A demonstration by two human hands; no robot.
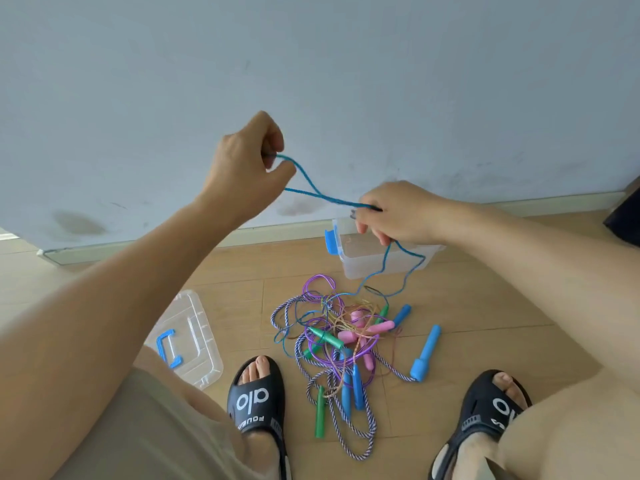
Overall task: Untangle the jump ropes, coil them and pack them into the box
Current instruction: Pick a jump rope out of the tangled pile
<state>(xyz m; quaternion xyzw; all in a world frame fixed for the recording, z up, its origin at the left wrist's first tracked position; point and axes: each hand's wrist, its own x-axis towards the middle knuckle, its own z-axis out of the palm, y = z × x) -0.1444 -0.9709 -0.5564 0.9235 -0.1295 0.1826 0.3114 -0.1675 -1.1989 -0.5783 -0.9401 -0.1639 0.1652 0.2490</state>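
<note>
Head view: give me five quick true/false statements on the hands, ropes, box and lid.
1. Both hands hold the same blue rope. True: the left hand and the right hand both grip it.
2. The clear box already has coiled ropes packed in it. False: none can be seen inside it.
3. The lid is clipped onto the box. False: it lies apart on the floor, by the left foot.
4. The tangled pile lies on the floor between the feet and the box. True.
5. The blue rope is pulled clear of the pile. False: it trails down into the pile.
</note>
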